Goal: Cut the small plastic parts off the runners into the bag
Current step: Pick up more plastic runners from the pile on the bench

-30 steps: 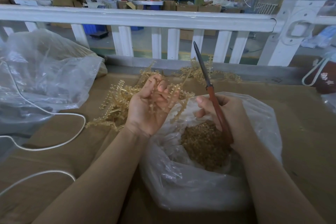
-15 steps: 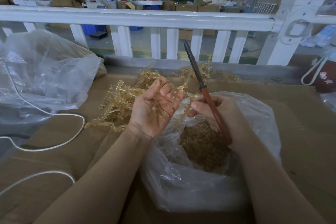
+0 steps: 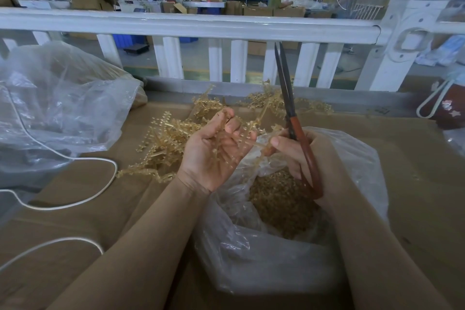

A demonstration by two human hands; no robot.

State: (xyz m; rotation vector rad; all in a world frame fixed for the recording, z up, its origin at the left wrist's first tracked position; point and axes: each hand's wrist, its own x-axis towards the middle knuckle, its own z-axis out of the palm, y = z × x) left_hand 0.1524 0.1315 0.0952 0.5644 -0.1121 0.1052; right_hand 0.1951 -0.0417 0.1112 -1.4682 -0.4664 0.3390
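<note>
My left hand (image 3: 214, 151) is palm up above the bag's left rim, with a translucent amber runner (image 3: 254, 131) lying across its loosely curled fingers. My right hand (image 3: 304, 158) grips the red handles of the scissors (image 3: 297, 131), whose dark blades point up, slightly apart. Its thumb and fingertips also touch the runner's right end. Below both hands stands an open clear plastic bag (image 3: 276, 259) holding many small amber cut parts (image 3: 281, 206). A pile of uncut runners (image 3: 171, 141) lies on the cardboard behind my left hand.
Brown cardboard (image 3: 415, 209) covers the work surface. A big crumpled clear bag (image 3: 57, 108) and a white cord (image 3: 75, 199) lie at the left. A white railing (image 3: 201, 27) runs along the far edge. A dark red pouch with a white loop (image 3: 445, 108) sits far right.
The scissors have swung from leaning left to nearly upright, and their blades have parted slightly. My left hand has shifted a little right with the runner, closer to my right hand.
</note>
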